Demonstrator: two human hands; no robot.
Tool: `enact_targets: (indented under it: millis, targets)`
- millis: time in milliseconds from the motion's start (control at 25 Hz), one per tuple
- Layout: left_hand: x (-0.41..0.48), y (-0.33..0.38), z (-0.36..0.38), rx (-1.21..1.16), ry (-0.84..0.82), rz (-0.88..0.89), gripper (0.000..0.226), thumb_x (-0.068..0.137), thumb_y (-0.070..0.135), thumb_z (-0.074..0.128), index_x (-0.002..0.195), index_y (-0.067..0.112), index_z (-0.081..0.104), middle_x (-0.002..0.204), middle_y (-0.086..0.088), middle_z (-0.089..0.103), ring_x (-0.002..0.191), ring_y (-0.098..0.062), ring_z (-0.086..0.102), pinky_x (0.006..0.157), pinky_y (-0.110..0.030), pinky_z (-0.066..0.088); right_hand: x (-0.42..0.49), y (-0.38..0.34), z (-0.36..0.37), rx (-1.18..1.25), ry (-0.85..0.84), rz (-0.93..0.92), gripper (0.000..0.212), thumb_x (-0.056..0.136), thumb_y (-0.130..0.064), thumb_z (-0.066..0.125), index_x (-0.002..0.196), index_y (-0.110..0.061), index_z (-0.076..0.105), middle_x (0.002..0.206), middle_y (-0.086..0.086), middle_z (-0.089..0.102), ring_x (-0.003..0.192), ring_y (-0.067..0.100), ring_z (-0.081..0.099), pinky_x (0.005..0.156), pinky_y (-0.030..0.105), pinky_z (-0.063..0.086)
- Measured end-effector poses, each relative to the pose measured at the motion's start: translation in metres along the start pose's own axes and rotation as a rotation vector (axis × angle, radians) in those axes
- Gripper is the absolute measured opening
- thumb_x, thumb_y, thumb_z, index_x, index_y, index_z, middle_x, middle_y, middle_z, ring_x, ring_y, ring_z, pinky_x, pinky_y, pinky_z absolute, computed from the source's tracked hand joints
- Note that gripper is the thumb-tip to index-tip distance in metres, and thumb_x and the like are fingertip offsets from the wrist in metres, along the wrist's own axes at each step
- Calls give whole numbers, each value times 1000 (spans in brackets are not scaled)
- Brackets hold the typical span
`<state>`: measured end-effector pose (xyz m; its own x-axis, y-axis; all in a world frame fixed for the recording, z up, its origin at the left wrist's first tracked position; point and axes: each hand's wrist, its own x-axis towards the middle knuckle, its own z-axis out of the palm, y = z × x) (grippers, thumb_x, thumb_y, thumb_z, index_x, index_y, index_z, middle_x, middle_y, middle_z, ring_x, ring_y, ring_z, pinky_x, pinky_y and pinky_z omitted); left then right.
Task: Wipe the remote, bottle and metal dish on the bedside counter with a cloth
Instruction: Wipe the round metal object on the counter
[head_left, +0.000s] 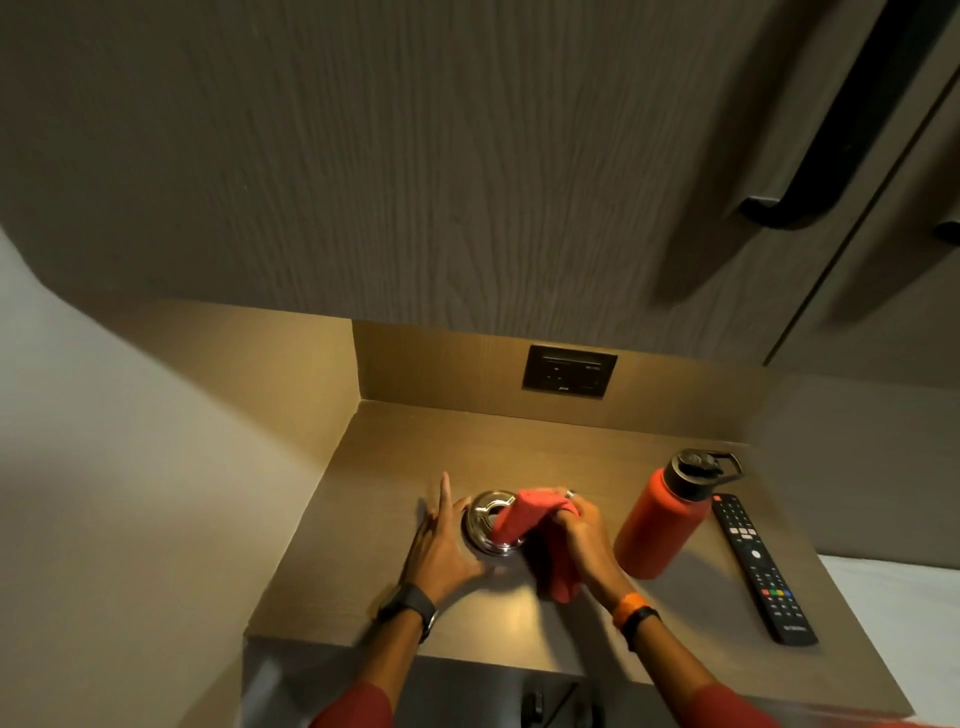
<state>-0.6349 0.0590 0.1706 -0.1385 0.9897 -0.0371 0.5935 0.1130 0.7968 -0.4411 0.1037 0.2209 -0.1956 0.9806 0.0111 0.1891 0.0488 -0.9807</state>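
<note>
A round shiny metal dish (484, 514) sits on the wooden bedside counter (566, 452), left of centre. My right hand (584, 535) grips a red cloth (517, 519) and presses it into the dish; a loose end of the cloth hangs toward the counter's front. My left hand (441, 540) rests flat on the counter against the dish's left rim, fingers spread. An orange bottle (662, 519) with a black lid stands to the right. A black remote (761, 566) lies flat beside the bottle, further right.
A dark socket panel (570, 370) is set in the back wall of the niche. A wood-grain cabinet overhangs the counter, with a black handle (831, 135) at upper right. A white bed edge (904, 613) lies right of the counter.
</note>
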Motion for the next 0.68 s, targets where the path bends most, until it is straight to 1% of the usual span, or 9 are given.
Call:
enact_targets:
  millis: [120, 200, 240, 320, 400, 480, 520, 600, 680]
  targets:
    - [-5, 9, 9, -4, 96, -80, 148, 47, 70, 82, 148, 40, -21, 153, 0, 42, 150, -31, 18, 114, -56, 36, -9, 15, 28, -358, -106, -131, 46, 99, -4, 44, 125, -36, 66, 137, -10, 62, 134, 4, 49, 116, 24, 35]
    - [-3, 6, 12, 44, 106, -79, 143, 55, 60, 84, 150, 34, -18, 156, -3, 39, 149, -34, 20, 111, -49, 43, -23, 33, 42, -637, -175, -202, 46, 100, -7, 43, 140, -27, 55, 156, -1, 42, 149, 13, 27, 126, 35, 20]
    - [-2, 4, 12, 57, 97, -80, 141, 58, 58, 84, 152, 29, -16, 157, -4, 36, 149, -34, 20, 110, -45, 44, -30, 36, 45, -691, -172, -218, 47, 99, -8, 44, 142, -26, 52, 159, 0, 37, 151, 16, 22, 127, 39, 17]
    - [1, -1, 13, 77, 93, -89, 132, 66, 55, 81, 154, 21, -11, 159, -6, 32, 149, -36, 21, 108, -44, 45, -41, 35, 41, -679, -193, -208, 49, 98, -9, 45, 142, -28, 52, 160, -2, 36, 151, 14, 21, 126, 35, 16]
    - [2, -4, 16, 118, 107, -89, 114, 81, 45, 73, 154, 21, -12, 158, -4, 36, 147, -36, 25, 106, -48, 47, -51, 26, 28, -660, -264, -152, 47, 98, -10, 45, 139, -31, 55, 156, -5, 43, 146, 6, 30, 123, 31, 24]
    - [1, 1, 16, 151, 98, -83, 104, 88, 33, 69, 151, 29, -13, 158, -3, 35, 148, -33, 23, 110, -47, 43, -63, 12, 11, -508, -268, -54, 42, 96, -12, 48, 128, -34, 65, 138, -5, 64, 125, 0, 53, 111, 32, 42]
    - [-3, 6, 15, 145, 91, -79, 103, 86, 32, 72, 153, 30, -6, 158, -4, 34, 148, -32, 24, 113, -47, 39, -71, 6, 1, -357, -236, -21, 40, 93, -13, 49, 119, -35, 70, 125, -7, 71, 115, 1, 60, 102, 28, 48]
    - [-20, 20, 15, 150, 149, -12, 101, 75, 32, 83, 154, 18, 21, 156, -8, 36, 146, -31, 30, 117, -48, 34, -88, -2, -20, -22, -144, 29, 42, 84, -5, 48, 106, -29, 75, 113, -9, 74, 107, 4, 67, 92, 17, 51]
    - [-47, 37, 24, 52, 232, 134, 84, 72, 17, 85, 145, 15, 42, 150, -7, 46, 140, -28, 41, 113, -47, 39, -100, -1, -42, 241, -34, 137, 40, 84, 8, 47, 99, -18, 74, 108, 6, 73, 99, 13, 68, 86, 23, 53]
